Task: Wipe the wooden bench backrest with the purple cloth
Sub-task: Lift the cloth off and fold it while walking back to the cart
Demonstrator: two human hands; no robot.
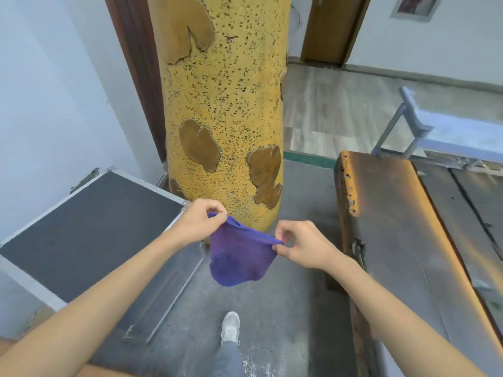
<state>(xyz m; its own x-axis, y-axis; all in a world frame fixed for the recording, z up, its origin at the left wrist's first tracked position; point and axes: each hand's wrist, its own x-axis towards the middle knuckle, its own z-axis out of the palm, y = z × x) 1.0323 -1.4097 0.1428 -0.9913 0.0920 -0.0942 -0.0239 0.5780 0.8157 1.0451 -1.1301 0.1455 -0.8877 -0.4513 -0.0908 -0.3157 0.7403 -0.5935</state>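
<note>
The purple cloth hangs spread out in the air in front of me, above the grey floor. My left hand pinches its upper left corner and my right hand pinches its upper right corner. The wooden bench stands to the right of my hands, dark with worn orange edges; its slab-like back runs from the middle right toward the lower right. Neither hand nor the cloth touches the bench.
A thick yellow speckled pillar rises straight ahead, just behind the cloth. A black metal-edged flight case lies at the left. A pale blue bench stands at the far right. My shoe is on the grey floor below.
</note>
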